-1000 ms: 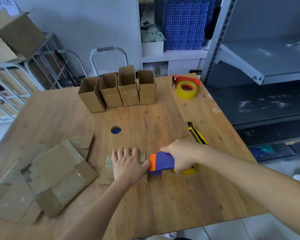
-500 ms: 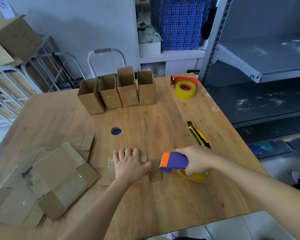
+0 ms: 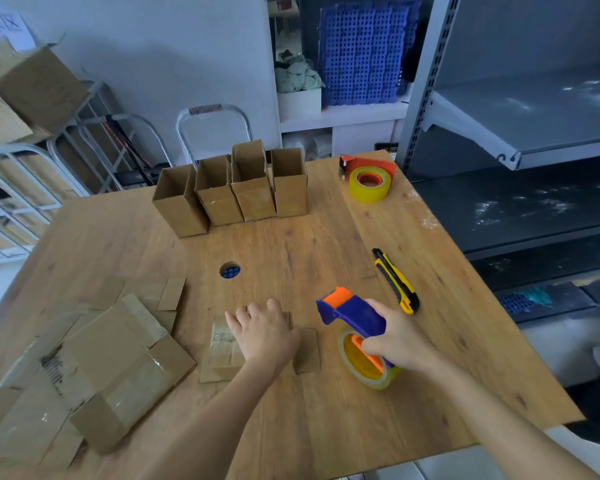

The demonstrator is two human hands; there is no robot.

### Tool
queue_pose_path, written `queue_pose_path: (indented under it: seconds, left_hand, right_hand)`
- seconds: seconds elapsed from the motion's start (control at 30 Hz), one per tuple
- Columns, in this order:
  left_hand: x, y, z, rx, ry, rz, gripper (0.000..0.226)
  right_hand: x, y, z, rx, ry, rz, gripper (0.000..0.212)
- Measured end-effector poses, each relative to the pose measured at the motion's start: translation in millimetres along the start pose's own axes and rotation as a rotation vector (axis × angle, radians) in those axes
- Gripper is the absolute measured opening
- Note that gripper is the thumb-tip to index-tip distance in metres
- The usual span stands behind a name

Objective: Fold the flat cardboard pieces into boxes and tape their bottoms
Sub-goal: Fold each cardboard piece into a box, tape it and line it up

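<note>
Left hand (image 3: pixel 264 336) lies flat, pressing the box (image 3: pixel 222 355) down; right hand (image 3: pixel 400 339) grips the tape gun (image 3: pixel 352 311) just beside it on the table (image 3: pixel 291 244).

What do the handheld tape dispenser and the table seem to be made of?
The tape dispenser looks like moulded plastic: smooth, solid blue and orange. The table looks like wood or veneer, matte, with visible grain and dark knots.
</note>
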State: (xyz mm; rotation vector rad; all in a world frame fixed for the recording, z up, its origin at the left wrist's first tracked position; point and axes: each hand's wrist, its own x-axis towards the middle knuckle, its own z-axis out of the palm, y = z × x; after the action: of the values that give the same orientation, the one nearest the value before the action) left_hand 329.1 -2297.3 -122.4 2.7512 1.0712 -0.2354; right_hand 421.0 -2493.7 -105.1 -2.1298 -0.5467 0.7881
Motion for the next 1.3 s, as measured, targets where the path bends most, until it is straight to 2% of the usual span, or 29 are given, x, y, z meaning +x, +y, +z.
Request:
queue_pose_path:
  seconds: [0.1, 0.23, 0.33, 0.4, 0.47, 0.53, 0.63, 0.8, 0.93, 1.07, 1.23, 1.3]
  left_hand:
    - [-3.2, 2.3, 5.9, 0.026, 0.063, 0.003, 0.032]
    - [-4.7, 6.3, 6.6, 0.044, 0.065, 0.004, 0.032]
    - [-2.6, 4.3, 2.9, 0.036, 0.006, 0.011, 0.052]
    - [1.0, -2.2, -0.7, -0.062, -0.027, 0.038, 0.069]
    - [1.6, -13.2, -12.3, -0.391, -0.018, 0.071, 0.071]
    - [-0.7, -28.0, -26.7, -0.651, 0.069, 0.080, 0.066]
    - [-3.9, -54.2, -39.7, -0.580, 0.184, -0.001, 0.061]
    - [-8.1, -92.9, -37.8, -0.637, 0.045, -0.174, 0.075]
    - [-16.9, -103.9, -33.7, -0.837, -0.045, -0.240, 0.072]
    - [-21.3, -106.4, -29.1, -0.872, -0.076, -0.225, 0.064]
    - [-19.3, -110.7, -28.2, -0.885, -0.091, -0.209, 0.065]
    - [-15.3, -115.2, -26.9, -0.886, -0.128, -0.214, 0.058]
  right_hand:
    - [-3.7, 10.4, 2.7, 0.077, 0.009, 0.015, 0.041]
    - [-5.2, 14.8, 4.4, 0.121, 0.015, 0.020, 0.043]
    - [-3.9, 12.6, 3.9, 0.142, 0.011, 0.030, 0.049]
    - [-4.8, 10.5, 2.7, 0.170, 0.009, 0.035, 0.055]
    - [-5.7, 10.1, 1.3, 0.208, 0.010, 0.033, 0.058]
    - [-6.4, 10.0, 0.0, 0.258, 0.012, 0.041, 0.054]
    - [-4.4, 9.7, -0.4, 0.278, 0.048, 0.052, 0.043]
    - [1.5, 2.2, 1.7, 0.138, 0.096, -0.029, 0.061]
    - [-1.6, -6.5, -2.5, 0.428, 0.081, 0.058, 0.043]
    - [-6.5, -3.9, -1.3, 0.853, 0.015, 0.207, 0.038]
    - [-13.5, 4.8, 9.9, 1.036, 0.012, 0.308, 0.032]
    - [-15.4, 4.1, 16.7, 1.095, 0.067, 0.315, 0.039]
